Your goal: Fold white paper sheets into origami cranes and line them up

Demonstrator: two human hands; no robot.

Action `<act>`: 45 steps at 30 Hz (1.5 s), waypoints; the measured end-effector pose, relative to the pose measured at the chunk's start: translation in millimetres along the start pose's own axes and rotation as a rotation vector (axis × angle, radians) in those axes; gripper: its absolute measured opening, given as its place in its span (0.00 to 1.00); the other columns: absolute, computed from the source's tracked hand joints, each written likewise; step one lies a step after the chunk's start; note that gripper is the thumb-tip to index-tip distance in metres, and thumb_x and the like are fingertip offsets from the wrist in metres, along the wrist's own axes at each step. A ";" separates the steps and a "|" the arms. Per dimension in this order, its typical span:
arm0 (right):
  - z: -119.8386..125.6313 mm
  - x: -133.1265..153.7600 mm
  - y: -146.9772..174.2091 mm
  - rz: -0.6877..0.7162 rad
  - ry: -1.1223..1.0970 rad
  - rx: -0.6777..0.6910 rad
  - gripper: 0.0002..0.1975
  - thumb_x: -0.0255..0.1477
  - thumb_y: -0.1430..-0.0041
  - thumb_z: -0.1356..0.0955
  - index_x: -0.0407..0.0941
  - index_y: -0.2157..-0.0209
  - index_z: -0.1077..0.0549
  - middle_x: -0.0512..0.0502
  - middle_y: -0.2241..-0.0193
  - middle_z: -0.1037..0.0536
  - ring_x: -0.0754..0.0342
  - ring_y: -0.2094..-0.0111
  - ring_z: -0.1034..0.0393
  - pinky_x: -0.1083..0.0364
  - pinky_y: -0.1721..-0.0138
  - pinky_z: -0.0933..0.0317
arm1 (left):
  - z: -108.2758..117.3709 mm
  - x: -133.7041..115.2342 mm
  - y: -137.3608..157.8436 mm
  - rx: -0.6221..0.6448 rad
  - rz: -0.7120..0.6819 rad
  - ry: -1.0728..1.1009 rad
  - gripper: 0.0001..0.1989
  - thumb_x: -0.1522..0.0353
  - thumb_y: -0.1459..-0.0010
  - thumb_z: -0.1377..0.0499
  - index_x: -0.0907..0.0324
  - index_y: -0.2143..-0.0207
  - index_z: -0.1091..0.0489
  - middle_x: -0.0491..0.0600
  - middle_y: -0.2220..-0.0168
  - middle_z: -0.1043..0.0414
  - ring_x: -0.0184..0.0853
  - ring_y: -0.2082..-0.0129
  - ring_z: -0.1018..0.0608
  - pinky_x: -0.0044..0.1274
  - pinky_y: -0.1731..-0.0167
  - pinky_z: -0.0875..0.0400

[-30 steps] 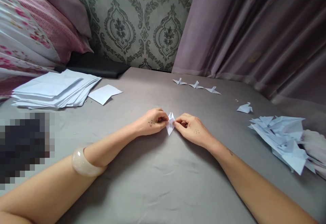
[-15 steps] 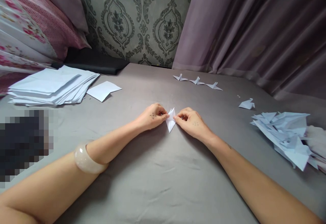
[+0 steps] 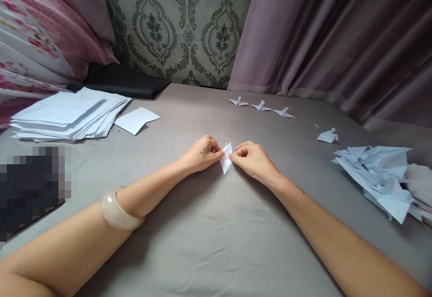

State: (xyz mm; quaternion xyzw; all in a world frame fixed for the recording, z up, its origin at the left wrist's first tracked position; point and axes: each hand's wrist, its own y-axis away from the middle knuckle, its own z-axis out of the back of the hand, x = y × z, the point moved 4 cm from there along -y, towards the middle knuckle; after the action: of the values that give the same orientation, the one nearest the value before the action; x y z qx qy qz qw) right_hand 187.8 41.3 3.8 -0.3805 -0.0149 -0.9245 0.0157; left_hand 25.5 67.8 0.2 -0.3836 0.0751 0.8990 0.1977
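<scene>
Between my hands is a small piece of folded white paper [image 3: 226,164], diamond-shaped, with one point toward me and split tips at the far end. My left hand [image 3: 204,154] pinches its left edge between thumb and fingers. On the opposite edge, my right hand [image 3: 252,158] pinches it too, the thumb lying on the paper's face. The curled fingers partly hide both side edges. A pale bangle [image 3: 119,211] circles my left forearm.
White paper sheets [image 3: 64,114] are stacked at left, beside one loose sheet [image 3: 137,120] and black cloth [image 3: 124,81]. Several folded paper birds [image 3: 261,105] sit toward the back and right. A pile of folded papers [image 3: 378,175] lies far right. A blurred dark object [image 3: 32,189] is at left.
My right thumb has shifted slightly left over the folded paper, and its right side looks narrower. Both hands keep their pinch. The view has moved very slightly.
</scene>
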 end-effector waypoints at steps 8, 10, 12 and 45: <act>0.3 1.9 -3.5 0.051 0.068 0.023 0.12 0.34 0.52 0.34 0.43 0.83 0.27 0.49 0.74 0.26 0.56 0.73 0.34 0.59 0.73 0.42 | -0.8 -1.5 -0.9 0.082 0.135 0.143 0.13 0.61 0.52 0.42 0.62 0.79 0.32 0.45 0.77 0.36 0.26 0.81 0.38 0.20 0.82 0.48; -0.2 0.8 -4.8 0.056 0.076 0.034 0.12 0.33 0.53 0.34 0.44 0.84 0.27 0.49 0.77 0.28 0.57 0.74 0.35 0.59 0.75 0.44 | -1.5 -1.2 -0.9 0.085 0.160 0.155 0.13 0.60 0.52 0.42 0.62 0.78 0.32 0.43 0.80 0.39 0.25 0.82 0.40 0.20 0.83 0.50; -0.5 -1.1 -6.1 0.058 0.077 0.049 0.12 0.34 0.53 0.34 0.44 0.84 0.28 0.50 0.79 0.28 0.57 0.75 0.35 0.59 0.76 0.45 | -1.6 -1.5 -0.7 0.091 0.176 0.130 0.12 0.60 0.52 0.41 0.61 0.78 0.32 0.41 0.82 0.42 0.25 0.83 0.41 0.20 0.83 0.50; 5.3 8.4 22.2 0.445 0.320 -0.011 0.17 0.22 0.47 0.38 0.51 0.63 0.22 0.51 0.58 0.25 0.60 0.73 0.35 0.57 0.71 0.45 | 5.7 0.9 13.4 -0.180 0.143 0.004 0.12 0.65 0.47 0.47 0.61 0.71 0.27 0.52 0.61 0.31 0.34 0.67 0.27 0.26 0.62 0.32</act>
State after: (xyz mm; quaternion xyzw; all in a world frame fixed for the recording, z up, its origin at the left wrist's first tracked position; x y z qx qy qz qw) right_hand 186.5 19.2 13.8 -0.2237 0.0768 -0.9468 0.2184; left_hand 15.6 57.5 3.3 -0.3952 0.0218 0.9131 0.0979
